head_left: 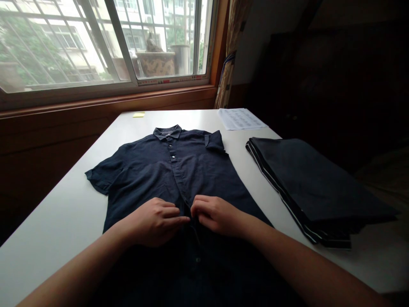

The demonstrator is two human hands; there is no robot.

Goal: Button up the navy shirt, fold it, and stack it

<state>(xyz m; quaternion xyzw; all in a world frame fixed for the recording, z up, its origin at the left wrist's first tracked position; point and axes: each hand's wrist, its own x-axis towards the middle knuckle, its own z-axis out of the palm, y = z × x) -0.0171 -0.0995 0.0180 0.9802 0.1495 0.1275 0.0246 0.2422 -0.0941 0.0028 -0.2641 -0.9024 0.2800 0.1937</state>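
Papers (241, 118) on the far right corner of the table (64, 213) bore unreadable print — my left hand (159, 221) and right hand (217, 215) pinched the dark shirt (143, 175) along its front opening.

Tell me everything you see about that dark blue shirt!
The shirt is dark navy, in what looks like thin, slightly wrinkled cloth, with short sleeves, a collar and small pale buttons. It lies front up on the white table, collar at the far end. The left hand and right hand touch it at the front opening. Its near end is too dark to make out.
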